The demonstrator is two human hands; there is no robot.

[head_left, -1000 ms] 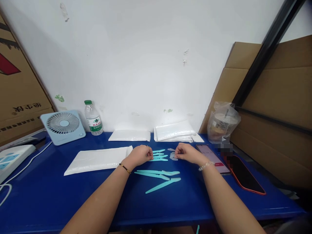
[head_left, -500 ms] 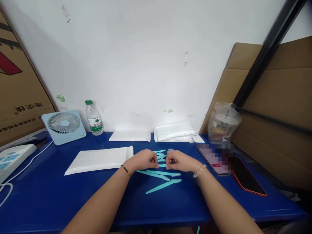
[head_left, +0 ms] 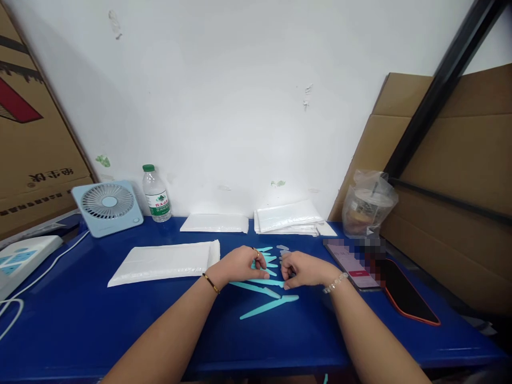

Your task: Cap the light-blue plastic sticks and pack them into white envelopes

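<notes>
Several thin turquoise plastic sticks lie on the blue table, the nearest turquoise stick (head_left: 264, 308) slanting up to the right. My left hand (head_left: 250, 265) is over the left part of the row, its thumb and fingers curled with a gap between them and nothing visible in it. My right hand (head_left: 298, 269) is closed in a pinch on the right end of a turquoise stick (head_left: 267, 282) that reaches left below my left hand. Small translucent pieces (head_left: 282, 247) lie just behind my right hand.
A white padded envelope (head_left: 164, 261) lies left of my hands. White envelopes (head_left: 288, 216) are stacked by the wall. A fan (head_left: 107, 205), a bottle (head_left: 157, 197), a bagged cup (head_left: 366, 208), a phone (head_left: 350, 264) and a red-edged phone (head_left: 408, 290) stand or lie around.
My right hand has moved right and slightly nearer, onto the end of a stick. My left hand has loosened and shifted slightly right. More sticks and translucent pieces show between and behind the hands.
</notes>
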